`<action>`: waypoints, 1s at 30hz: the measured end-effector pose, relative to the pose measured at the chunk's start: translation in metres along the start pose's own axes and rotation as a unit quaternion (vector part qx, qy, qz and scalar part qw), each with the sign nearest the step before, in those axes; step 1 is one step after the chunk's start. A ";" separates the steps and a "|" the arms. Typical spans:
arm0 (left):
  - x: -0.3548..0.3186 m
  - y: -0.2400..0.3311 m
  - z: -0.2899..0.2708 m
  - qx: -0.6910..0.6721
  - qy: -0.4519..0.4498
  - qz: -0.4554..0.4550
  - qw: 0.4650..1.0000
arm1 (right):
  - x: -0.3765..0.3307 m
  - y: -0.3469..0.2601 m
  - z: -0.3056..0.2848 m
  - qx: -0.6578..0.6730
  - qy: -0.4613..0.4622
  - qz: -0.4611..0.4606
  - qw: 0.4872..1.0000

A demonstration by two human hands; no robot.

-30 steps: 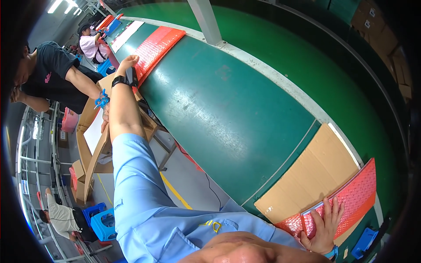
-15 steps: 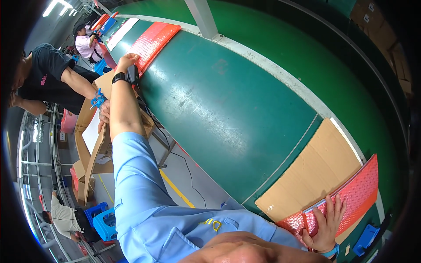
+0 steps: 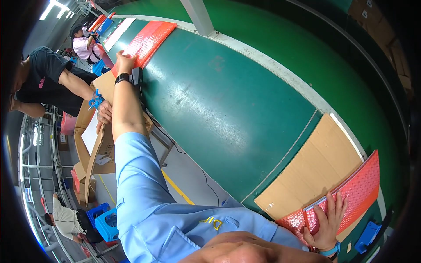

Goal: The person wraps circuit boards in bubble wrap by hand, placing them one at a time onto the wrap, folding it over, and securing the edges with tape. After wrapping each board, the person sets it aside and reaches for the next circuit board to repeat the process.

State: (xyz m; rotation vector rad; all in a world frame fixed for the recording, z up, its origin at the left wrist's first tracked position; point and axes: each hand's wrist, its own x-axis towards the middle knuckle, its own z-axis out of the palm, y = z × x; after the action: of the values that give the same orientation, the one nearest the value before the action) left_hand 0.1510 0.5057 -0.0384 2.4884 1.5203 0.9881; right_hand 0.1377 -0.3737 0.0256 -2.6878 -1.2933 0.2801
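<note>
My left hand (image 3: 125,62) reaches far out along the green table, a black watch on its wrist. Its fingers are closed at the near left edge of a pink bubble-wrap bag (image 3: 153,38). A dark device (image 3: 137,76) with a cable lies beside that wrist. At the lower right, my right hand (image 3: 326,222) rests with fingers spread on another pink bubble-wrap bag (image 3: 360,186). A thin flat edge shows along this bag's upper side. The bag overlaps a brown cardboard sheet (image 3: 312,162).
An open cardboard box (image 3: 100,144) stands left of the table (image 3: 197,101); a co-worker's hand (image 3: 104,113) rests on its flap. Blue stools (image 3: 107,224) stand on the floor. A metal post (image 3: 197,17) rises at the table's far edge. A blue object (image 3: 367,236) lies at lower right.
My left hand has shifted slightly left and lower along the far bag's edge, its fingers curling more. The right hand stays on its bag. The view has shifted slightly.
</note>
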 end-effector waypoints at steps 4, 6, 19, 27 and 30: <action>-0.001 0.021 -0.021 0.088 -0.170 -0.003 0.981 | 0.000 -0.001 -0.001 0.000 0.003 0.001 1.000; -0.032 0.050 -0.019 0.150 -0.121 -0.042 0.980 | 0.003 -0.003 -0.001 -0.005 0.003 0.004 1.000; -0.115 0.128 -0.015 0.152 -0.160 0.010 0.975 | 0.001 -0.010 0.000 0.021 0.022 -0.003 1.000; -0.115 0.116 -0.037 0.099 -0.171 -0.009 0.980 | 0.000 -0.011 0.004 0.015 0.053 -0.022 0.998; -0.112 0.118 -0.049 0.080 -0.233 0.059 0.967 | -0.003 -0.010 0.006 0.019 0.051 -0.022 0.998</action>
State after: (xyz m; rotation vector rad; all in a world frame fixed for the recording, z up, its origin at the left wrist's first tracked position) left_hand 0.1811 0.3408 -0.0107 2.6838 1.3562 0.2560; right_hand 0.1271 -0.3694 0.0222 -2.6009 -1.3019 0.1580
